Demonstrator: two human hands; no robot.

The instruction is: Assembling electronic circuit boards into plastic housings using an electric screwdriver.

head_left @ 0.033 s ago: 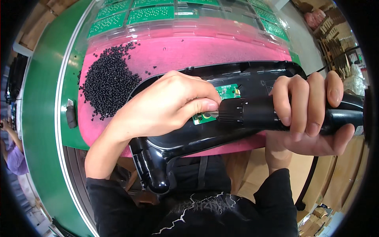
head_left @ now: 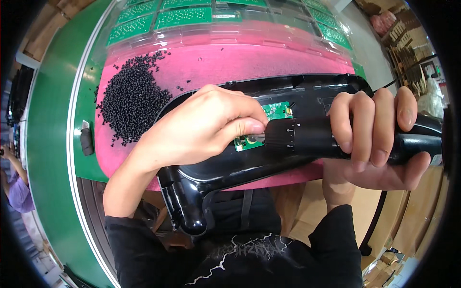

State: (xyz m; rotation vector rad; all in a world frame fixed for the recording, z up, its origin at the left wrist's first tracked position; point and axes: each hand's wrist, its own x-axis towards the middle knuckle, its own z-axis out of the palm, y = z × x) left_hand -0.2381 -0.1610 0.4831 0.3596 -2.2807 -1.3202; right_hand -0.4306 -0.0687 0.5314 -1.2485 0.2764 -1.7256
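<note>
The right hand point(head_left: 379, 139) grips a black electric screwdriver point(head_left: 307, 137); the left hand point(head_left: 201, 127) pinches its tip over the green circuit board point(head_left: 269, 125) inside a black plastic shell point(head_left: 230, 168). Clear trays point(head_left: 211, 33) behind hold more boards.

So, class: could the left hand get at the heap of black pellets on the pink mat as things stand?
Probably yes: the left hand rests on the black housing beside the pellets, with bare pink mat between; it would have to leave the circuit board.

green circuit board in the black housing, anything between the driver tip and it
Nothing visible does. The black electric screwdriver in the right hand points at the green circuit board, and only the left hand fingertips pinch at its tip, hiding the contact point.
</note>
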